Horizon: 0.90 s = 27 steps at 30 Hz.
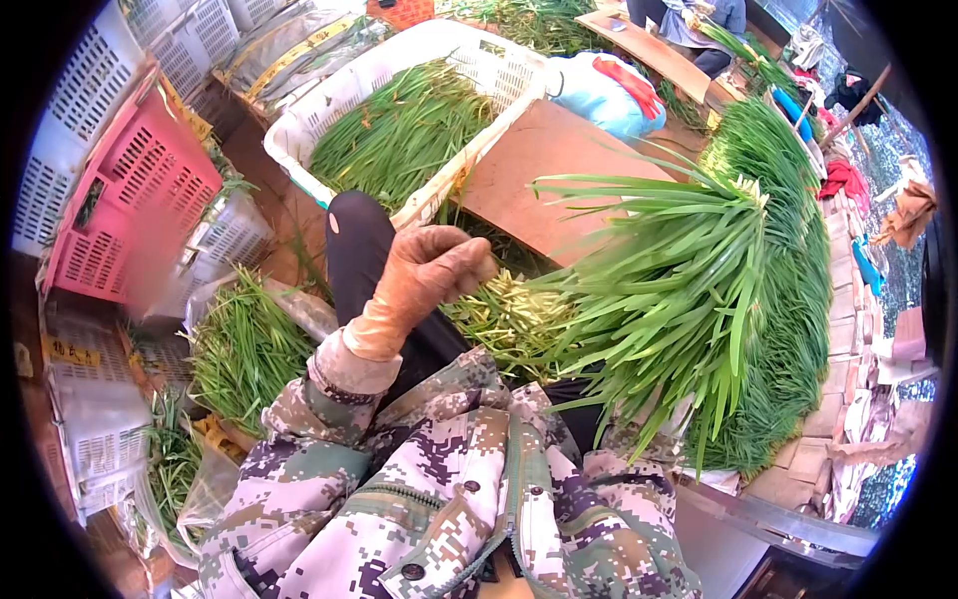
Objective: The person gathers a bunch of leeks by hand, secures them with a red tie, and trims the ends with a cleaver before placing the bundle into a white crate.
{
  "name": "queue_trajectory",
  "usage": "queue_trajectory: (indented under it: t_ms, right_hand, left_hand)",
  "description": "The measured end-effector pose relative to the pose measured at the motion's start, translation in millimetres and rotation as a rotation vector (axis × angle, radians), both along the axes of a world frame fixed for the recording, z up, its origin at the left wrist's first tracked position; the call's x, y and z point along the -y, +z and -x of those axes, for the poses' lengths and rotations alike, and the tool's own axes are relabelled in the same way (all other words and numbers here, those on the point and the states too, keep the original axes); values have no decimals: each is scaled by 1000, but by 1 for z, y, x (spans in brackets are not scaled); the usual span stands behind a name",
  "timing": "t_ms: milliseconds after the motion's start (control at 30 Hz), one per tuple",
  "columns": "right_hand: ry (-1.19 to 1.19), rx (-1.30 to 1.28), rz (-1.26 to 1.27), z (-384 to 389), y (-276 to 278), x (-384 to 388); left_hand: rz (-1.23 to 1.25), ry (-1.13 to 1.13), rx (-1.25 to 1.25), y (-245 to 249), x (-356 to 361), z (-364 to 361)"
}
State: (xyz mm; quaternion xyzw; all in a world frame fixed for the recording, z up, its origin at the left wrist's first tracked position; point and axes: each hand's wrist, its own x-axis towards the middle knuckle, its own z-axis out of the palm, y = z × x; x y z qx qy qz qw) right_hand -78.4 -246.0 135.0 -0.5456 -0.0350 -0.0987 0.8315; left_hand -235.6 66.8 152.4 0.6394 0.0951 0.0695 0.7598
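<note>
My left hand (434, 270), in a stained tan glove, is held above my knee with its fingers curled closed. Nothing sticks out of it. Beneath and to its right lie pale, yellowish cut leaves and stalks (514, 314). On my right, a large fanned bunch of garlic chives (679, 270) covers the end of my right sleeve, its pale cut ends toward the upper right. These leaves hide my right hand, so its fingers do not show. Behind the bunch, a long heap of garlic chives (788, 290) is stacked along the right side.
A white basket (289, 140) of green leaves stands ahead, beside a brown board (549, 170). Pink crates (140, 190) and white crates (85, 85) are stacked left. More greens (244, 349) lie near my left elbow. Another person (699, 20) sits at the far right.
</note>
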Motion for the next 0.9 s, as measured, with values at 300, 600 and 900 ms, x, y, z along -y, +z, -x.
queue_trajectory:
  t_ms: [300,600,900]
  right_hand:
    - [20,-9,11,2,0,-6]
    - [48,-19,19,1,1,-12]
    - [21,-53,-26,-1,19,-27]
  left_hand:
    - [-12,-45,220,20,41,-30]
    - [-258,-17,273,15,45,-44]
    - [-106,361,417,18,72,-32]
